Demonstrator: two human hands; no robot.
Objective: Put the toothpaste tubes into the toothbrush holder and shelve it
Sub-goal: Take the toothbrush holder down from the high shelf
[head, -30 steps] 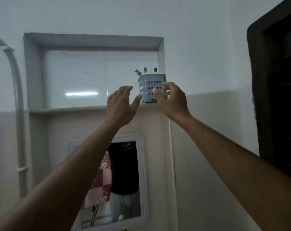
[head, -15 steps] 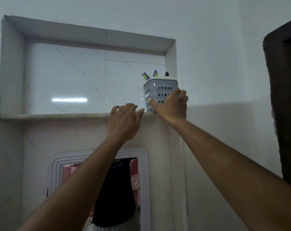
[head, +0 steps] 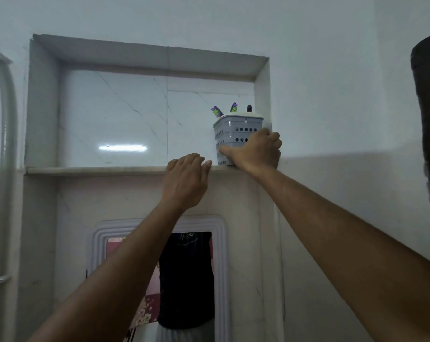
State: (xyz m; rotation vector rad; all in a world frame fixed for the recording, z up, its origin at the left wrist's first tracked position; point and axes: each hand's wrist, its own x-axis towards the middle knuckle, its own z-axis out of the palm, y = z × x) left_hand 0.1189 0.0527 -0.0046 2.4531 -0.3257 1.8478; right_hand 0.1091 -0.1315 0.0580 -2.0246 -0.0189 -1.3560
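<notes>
The grey perforated toothbrush holder (head: 237, 134) is standing upright at the right end of the marble shelf (head: 98, 170), tucked against the niche's side wall, probably so it cannot slide off. The right hand (head: 256, 150) is grasping its front and right side, seemingly steadying it on the ledge. The left hand (head: 185, 180) is resting released, fingers on the shelf edge just left of the holder, holding nothing. Toothbrush heads (head: 217, 111) are poking above the rim; toothpaste tubes are not visible.
</notes>
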